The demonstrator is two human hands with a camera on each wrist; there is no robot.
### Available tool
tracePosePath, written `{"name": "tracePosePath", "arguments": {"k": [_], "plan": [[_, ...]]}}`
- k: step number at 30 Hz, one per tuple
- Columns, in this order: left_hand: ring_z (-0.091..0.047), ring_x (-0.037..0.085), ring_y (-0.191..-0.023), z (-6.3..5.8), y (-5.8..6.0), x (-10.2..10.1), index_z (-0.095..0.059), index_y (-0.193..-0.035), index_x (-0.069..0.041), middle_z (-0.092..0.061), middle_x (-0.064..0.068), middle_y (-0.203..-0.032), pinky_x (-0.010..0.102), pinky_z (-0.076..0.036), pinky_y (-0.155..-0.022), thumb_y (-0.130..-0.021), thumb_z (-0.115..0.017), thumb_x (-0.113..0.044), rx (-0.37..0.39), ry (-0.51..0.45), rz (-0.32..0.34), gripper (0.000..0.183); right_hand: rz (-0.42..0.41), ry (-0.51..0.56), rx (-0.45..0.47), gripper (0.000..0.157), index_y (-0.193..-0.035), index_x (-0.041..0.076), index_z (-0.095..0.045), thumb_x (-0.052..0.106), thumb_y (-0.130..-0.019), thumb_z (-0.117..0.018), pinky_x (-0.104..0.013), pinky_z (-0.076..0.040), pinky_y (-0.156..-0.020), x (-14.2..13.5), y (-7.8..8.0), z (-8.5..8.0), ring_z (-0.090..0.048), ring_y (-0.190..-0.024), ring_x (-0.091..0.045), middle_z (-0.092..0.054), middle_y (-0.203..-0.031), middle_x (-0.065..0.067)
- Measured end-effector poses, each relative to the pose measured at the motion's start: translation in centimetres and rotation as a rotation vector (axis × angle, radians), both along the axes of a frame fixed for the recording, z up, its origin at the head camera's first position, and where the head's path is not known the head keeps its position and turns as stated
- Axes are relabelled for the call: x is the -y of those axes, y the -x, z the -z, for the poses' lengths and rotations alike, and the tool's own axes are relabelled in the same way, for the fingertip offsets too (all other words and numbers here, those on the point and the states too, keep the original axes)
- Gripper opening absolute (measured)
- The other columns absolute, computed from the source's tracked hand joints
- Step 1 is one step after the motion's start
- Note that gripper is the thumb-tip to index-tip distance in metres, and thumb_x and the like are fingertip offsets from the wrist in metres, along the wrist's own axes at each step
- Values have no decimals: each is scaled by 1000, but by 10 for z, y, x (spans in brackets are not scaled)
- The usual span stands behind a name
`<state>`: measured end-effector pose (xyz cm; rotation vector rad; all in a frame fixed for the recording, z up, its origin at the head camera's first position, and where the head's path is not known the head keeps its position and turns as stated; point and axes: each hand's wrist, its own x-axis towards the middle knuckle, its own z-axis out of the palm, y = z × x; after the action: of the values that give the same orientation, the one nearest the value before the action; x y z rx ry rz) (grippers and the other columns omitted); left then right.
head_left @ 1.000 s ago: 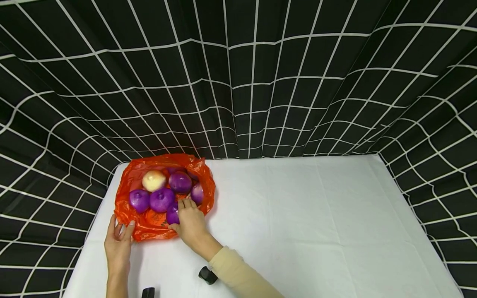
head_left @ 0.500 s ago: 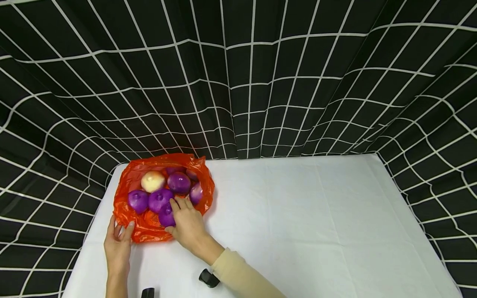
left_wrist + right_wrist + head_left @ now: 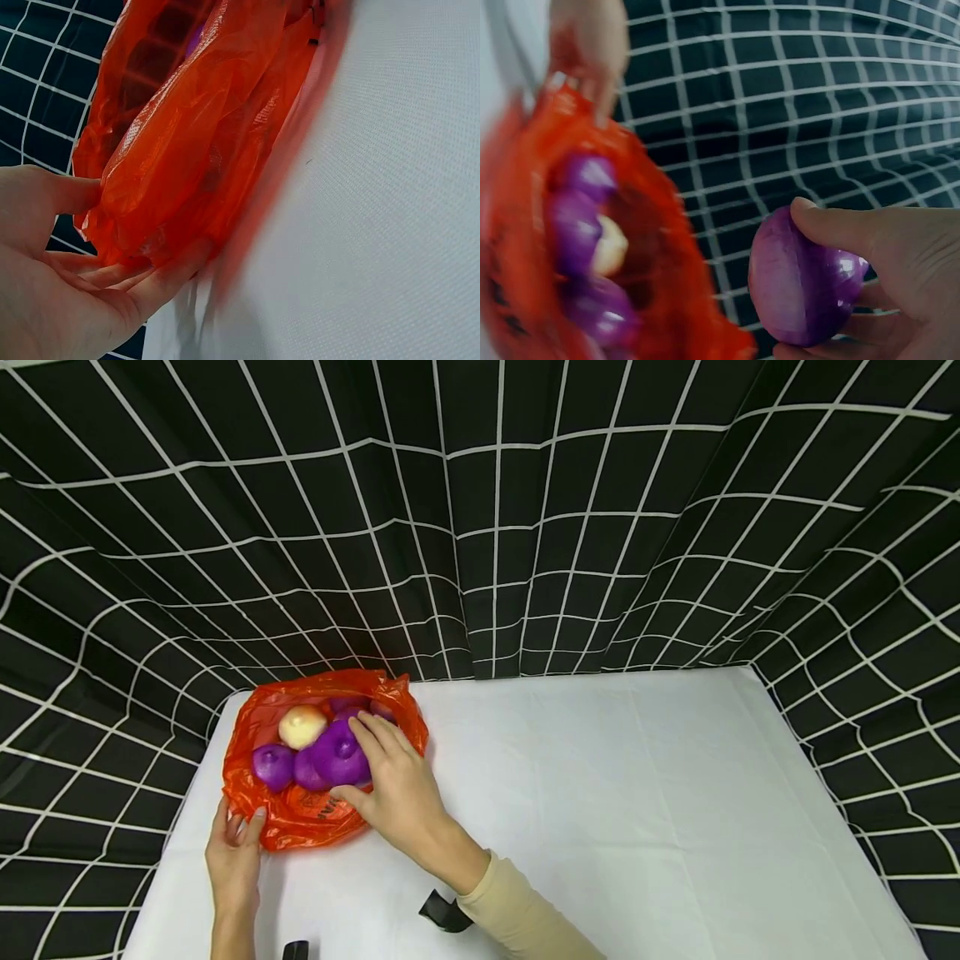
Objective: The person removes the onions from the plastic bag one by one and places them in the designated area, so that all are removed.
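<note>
An orange-red plastic bag [image 3: 300,837] lies with its mouth spread at the left of the table. My left hand [image 3: 234,860] grips its near-left edge, and in the left wrist view thumb and fingers take hold of the crumpled plastic [image 3: 172,172]. Over the bag, my right hand [image 3: 408,797] holds a purple onion [image 3: 339,762] by its sides; the right wrist view shows this onion [image 3: 791,281] between thumb and fingers. Inside the bag sit several more purple onions [image 3: 273,766] and one pale, cream-coloured onion [image 3: 302,727]. The raised onion and right hand hide part of them.
White cloth [image 3: 600,793] covers the table, stretching off to the right. Black fabric with a white grid [image 3: 495,552] hangs behind and on both sides. A black piece [image 3: 446,912] shows by the right forearm, another [image 3: 296,950] at the bottom edge.
My right hand has drawn a purple onion up from among the others, raising it above the bag. The left hand stays at the bag's edge.
</note>
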<state>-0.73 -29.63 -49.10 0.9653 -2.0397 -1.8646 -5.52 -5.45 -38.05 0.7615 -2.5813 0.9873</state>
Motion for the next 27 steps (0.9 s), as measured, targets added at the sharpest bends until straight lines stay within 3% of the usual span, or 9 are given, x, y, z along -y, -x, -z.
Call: {"name": "tracePosePath", "arguments": {"k": [4,7,12,19,27], "plan": [[-54,-6,-93,1,-1,1,-20,-157,-15,-51,8,-128,3,-48,-72,-97,-60,-13,-49,-27,-52,71,0,128,-12,78,-141,-1,-47,33,-80,-82,-36,-39,-110,-17,7,-16,-44,-134,-27,-47,-145,-15],[-56,-9,-89,1,0,2,-22,-156,-12,-50,-10,-110,4,-49,-72,-96,-61,-8,-89,-54,-70,72,23,186,-30,78,-141,-3,-47,28,-79,-84,-37,-38,-111,-31,18,-22,-44,-135,-28,-46,-145,-16],[-56,-10,-89,2,1,0,-22,-156,-12,-50,-13,-108,4,-49,-72,-96,-61,-9,-85,-58,-57,72,127,189,-46,79,-139,-4,-49,24,-75,-86,-38,-38,-111,-58,41,-18,-46,-133,-29,-48,-144,-17],[-56,-9,-90,2,1,-2,-23,-156,-12,-50,-13,-107,5,-49,-71,-96,-60,-9,-81,-69,-63,71,243,177,-10,80,-138,-3,-50,23,-74,-88,-44,-41,-108,-87,70,-2,-48,-131,-31,-49,-143,-18],[-52,-4,-91,2,0,-2,-23,-156,-10,-49,-6,-112,3,-47,-72,-97,-60,-10,-66,-29,-61,70,315,160,57,78,-137,-4,-52,19,-72,-89,-46,-41,-108,-108,95,39,-49,-130,-33,-50,-141,-19]]}}
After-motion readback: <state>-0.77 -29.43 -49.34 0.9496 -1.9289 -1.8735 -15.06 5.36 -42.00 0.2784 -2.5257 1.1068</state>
